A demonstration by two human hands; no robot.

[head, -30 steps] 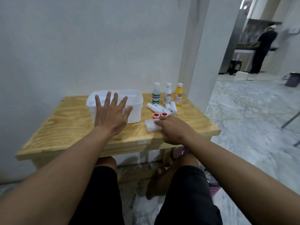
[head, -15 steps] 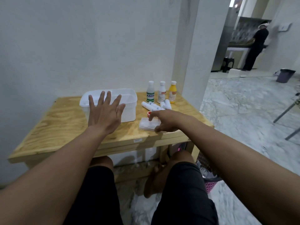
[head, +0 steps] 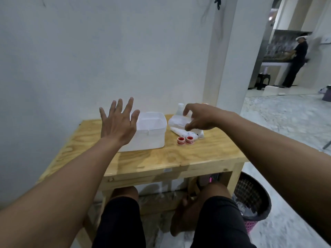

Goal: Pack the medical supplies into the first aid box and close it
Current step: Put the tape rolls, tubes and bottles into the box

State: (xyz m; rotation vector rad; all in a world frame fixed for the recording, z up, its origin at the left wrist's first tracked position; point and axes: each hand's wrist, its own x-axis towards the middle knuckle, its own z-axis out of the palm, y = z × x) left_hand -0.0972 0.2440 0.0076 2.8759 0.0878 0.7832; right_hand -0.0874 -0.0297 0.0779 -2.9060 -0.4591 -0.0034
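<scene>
Counter (head: 179, 158) of pale plywood carries everything. First aid box (head: 152, 133), white and lidless, sits toward its far left. My left hand (head: 117, 125) hovers before the box, fingers spread, holding nothing. My right hand (head: 200, 117) grips a clear flat case (head: 176, 120) above the white tubes (head: 180, 133). Two red tape rolls (head: 184, 139) lie just right of the box.

The surface (head: 179, 158) is pale plywood with visible grain and a slight sheen. On it at 12 o'clock stands the first aid box (head: 152, 136) of translucent, milky, smooth plastic. The floor (head: 286, 122) at 2 o'clock looks like glossy marbled stone.
</scene>
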